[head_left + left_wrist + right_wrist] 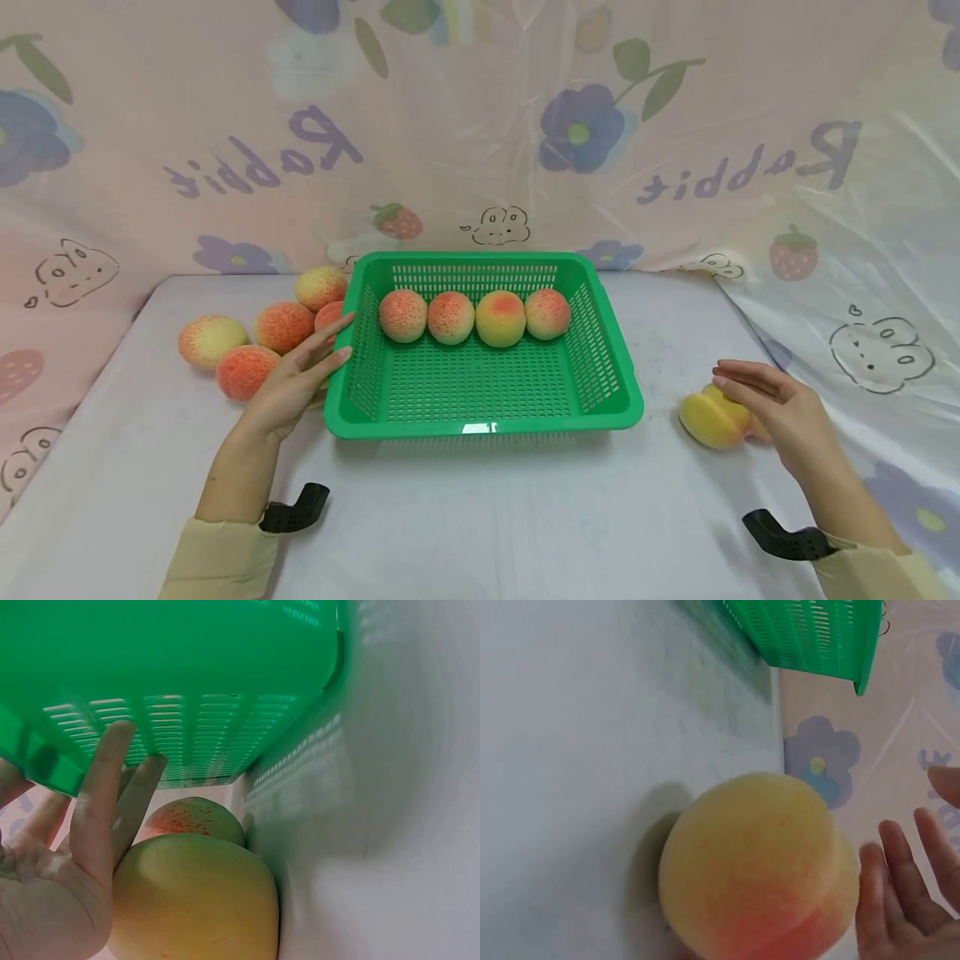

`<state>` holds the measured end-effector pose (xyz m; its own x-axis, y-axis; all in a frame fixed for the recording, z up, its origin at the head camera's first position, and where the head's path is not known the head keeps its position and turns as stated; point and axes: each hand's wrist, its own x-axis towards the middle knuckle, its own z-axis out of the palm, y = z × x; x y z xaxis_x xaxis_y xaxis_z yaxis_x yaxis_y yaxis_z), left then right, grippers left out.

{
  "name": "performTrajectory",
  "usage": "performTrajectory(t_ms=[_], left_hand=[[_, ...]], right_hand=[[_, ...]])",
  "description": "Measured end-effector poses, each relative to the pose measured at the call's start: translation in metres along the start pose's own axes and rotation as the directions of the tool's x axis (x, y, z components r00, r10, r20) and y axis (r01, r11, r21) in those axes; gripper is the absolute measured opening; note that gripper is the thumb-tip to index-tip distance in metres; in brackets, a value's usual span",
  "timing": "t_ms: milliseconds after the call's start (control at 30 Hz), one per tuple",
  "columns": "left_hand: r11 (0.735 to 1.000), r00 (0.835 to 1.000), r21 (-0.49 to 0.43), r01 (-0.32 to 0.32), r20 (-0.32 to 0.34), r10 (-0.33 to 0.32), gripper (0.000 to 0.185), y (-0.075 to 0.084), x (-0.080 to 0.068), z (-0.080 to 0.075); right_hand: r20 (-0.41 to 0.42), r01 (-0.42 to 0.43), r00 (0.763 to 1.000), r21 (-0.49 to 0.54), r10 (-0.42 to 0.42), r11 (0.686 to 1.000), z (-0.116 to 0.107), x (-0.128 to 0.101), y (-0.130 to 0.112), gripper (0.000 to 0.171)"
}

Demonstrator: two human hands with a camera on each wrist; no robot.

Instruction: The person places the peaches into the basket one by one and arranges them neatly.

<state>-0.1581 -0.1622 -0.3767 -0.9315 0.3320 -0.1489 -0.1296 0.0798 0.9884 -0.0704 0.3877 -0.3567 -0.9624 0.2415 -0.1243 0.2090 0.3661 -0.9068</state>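
A green plastic basket [480, 427] holds a row of several peaches [500, 319] along its back side. My left hand [288, 383] is at the basket's left side, its fingers extended against the rim and the slotted wall. Beneath that hand, the left wrist view shows a yellow peach [195, 900] with a redder one [196, 817] behind it. Over on the right, my right hand [783, 412] hovers beside a yellow peach [712, 418], fingers loosely extended and holding nothing. From the right wrist, the peach [757, 862] looks yellow with a red blush; whether the fingertips touch it, I cannot tell.
Several loose peaches, among them a red-orange one [247, 372] and a pale yellow one [212, 342], lie left of the basket. A white cloth [480, 525] covers the table. Behind it hangs a printed curtain [450, 125] with flowers and rabbits.
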Motion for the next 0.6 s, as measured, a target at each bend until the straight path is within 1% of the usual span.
performTrajectory(t_ms=[67, 167, 267, 367, 467, 567, 600], left_hand=[[1.000, 1.000, -0.001, -0.001, 0.001, 0.001, 0.058, 0.000, 0.000, 0.000], [1.000, 1.000, -0.001, -0.002, 0.001, 0.002, 0.058, -0.001, 0.000, 0.000], [1.000, 1.000, -0.002, -0.003, 0.001, 0.003, 0.058, -0.001, 0.001, 0.000], [1.000, 1.000, -0.001, -0.005, 0.002, 0.005, 0.058, -0.001, 0.001, 0.000], [1.000, 1.000, 0.002, -0.005, 0.002, 0.005, 0.058, -0.001, 0.001, 0.000], [1.000, 1.000, 0.004, -0.003, 0.002, 0.003, 0.058, 0.000, 0.001, -0.001], [1.000, 1.000, 0.006, -0.003, 0.002, 0.003, 0.058, 0.000, 0.001, -0.001]], right_hand=[[-0.035, -0.001, 0.999, -0.021, 0.000, 1.000, -0.001, -0.001, 0.003, 0.036], [-0.068, -0.026, 0.997, -0.062, 0.022, 0.998, -0.003, -0.002, 0.008, 0.041], [-0.081, -0.066, 0.995, -0.175, 0.052, 0.982, -0.005, -0.003, 0.012, 0.048], [-0.078, -0.085, 0.995, -0.281, 0.066, 0.956, -0.004, -0.003, 0.016, 0.058], [-0.065, -0.069, 0.997, -0.336, 0.050, 0.939, -0.001, -0.002, 0.018, 0.069], [-0.043, -0.027, 0.999, -0.339, 0.013, 0.940, 0.001, -0.003, 0.021, 0.076], [-0.040, -0.013, 0.999, -0.355, -0.002, 0.935, 0.002, -0.003, 0.022, 0.077]])
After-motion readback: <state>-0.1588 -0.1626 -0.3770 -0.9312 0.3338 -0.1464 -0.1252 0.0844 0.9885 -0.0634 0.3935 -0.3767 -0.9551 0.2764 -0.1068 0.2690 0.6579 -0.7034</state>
